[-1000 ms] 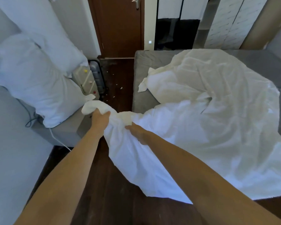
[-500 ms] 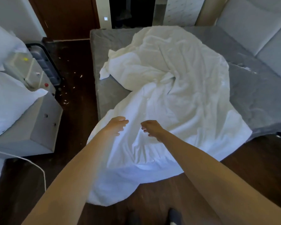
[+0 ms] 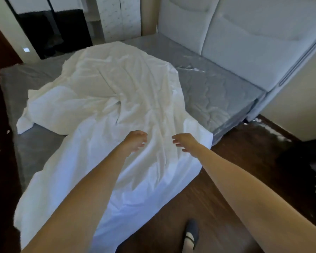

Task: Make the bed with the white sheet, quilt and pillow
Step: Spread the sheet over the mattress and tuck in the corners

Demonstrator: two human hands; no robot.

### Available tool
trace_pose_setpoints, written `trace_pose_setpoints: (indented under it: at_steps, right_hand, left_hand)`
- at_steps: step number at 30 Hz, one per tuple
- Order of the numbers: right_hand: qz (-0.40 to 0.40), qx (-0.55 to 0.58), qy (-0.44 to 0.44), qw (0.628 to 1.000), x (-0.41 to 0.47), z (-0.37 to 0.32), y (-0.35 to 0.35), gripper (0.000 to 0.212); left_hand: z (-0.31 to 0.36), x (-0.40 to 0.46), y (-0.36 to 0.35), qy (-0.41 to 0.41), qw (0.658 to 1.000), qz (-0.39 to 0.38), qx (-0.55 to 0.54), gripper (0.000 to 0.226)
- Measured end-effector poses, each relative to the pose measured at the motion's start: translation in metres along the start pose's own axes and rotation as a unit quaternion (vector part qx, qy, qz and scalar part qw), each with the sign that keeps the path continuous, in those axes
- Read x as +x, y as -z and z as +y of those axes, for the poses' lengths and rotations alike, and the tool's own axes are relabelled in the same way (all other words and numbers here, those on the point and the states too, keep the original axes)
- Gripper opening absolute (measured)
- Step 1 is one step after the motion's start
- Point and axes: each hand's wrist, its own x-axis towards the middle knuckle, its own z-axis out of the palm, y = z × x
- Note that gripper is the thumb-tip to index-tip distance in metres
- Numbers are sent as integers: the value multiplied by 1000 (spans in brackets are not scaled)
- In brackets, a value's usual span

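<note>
We see both arms stretched forward over the sheet (image 3: 117,110), which lies crumpled and bunched on the grey mattress (image 3: 213,95). The sheet covers the middle and near part of the mattress, and its near edge hangs off the mattress side down toward the wood floor (image 3: 217,198). A folded corner of the sheet sticks out at the left, resting on bare mattress. Our left hand (image 3: 136,141) hovers just over the sheet, fingers loosely curled and relaxed, holding nothing. Our right hand (image 3: 185,144) sits just beside it, apart from the left, fingers spread and slightly bent, also holding nothing; we cannot tell if either hand's fingertips touch the cloth. The right hand is near the sheet's right corner, which lies at the mattress edge. The far right part of the mattress is bare, with some shiny plastic film on it. The padded headboard (image 3: 244,37) stands upright behind the mattress on the right. A dark doorway or wardrobe opening (image 3: 58,31) shows at the top left, beyond the mattress. At the bottom we see one foot (image 3: 190,236) in a dark slipper and pale sock on the floor, just beside the hanging sheet edge. Small pale scraps lie on the floor at the far left. No quilt or pillow can be made out here.
</note>
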Motion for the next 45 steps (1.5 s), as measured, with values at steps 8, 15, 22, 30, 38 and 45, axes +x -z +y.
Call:
trace_pose_setpoints:
  at_steps: [8,15,22,30,38,45]
  right_hand:
    - [29,19,-42,999,93,-10,223,28]
    - [53,-12,-36,998,233,-41,282,36]
    - [-74,-178,-44,980,438,-47,289,34]
    - [-146,-142,-168,965,573,1,303,31]
    - [-215,-152,-211,941,642,-18,313,27]
    - [-296,-89,-220,925,606,-71,305,42]
  left_hand:
    - [122,104,-179,-18,997,-38,58,13]
    - [167,248,-242,-26,987,-7,158,40]
    - [167,451,-293,79,989,67,102,51]
    - [105,544,-381,288,928,109,208,98]
    - [111,569,-335,302,916,213,157,48]
    - [192,499,-331,274,928,125,-219,13]
